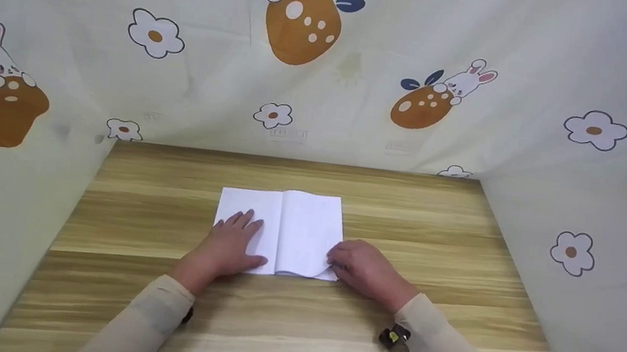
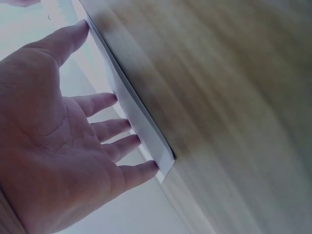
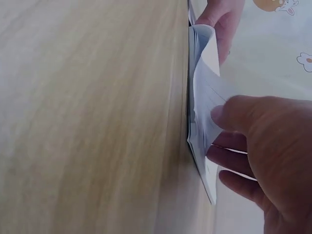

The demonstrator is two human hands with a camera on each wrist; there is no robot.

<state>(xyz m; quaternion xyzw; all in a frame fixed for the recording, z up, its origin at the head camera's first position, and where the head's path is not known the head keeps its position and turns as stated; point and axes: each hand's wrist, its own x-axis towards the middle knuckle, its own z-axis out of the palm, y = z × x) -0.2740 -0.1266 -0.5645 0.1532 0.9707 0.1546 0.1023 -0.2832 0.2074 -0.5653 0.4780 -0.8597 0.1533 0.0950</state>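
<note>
A white notebook lies open on the wooden table, its spine running away from the person. My left hand rests on the left page with the fingers spread; in the left wrist view the fingertips meet the paper. At the near right corner my right hand pinches a page between thumb and fingers. That page curls up off the pages beneath it, and faint ruled lines show on it in the right wrist view.
The wood-grain table is bordered at the back and both sides by pale cloth printed with rabbits and flowers. A small dark device sits at the right wrist.
</note>
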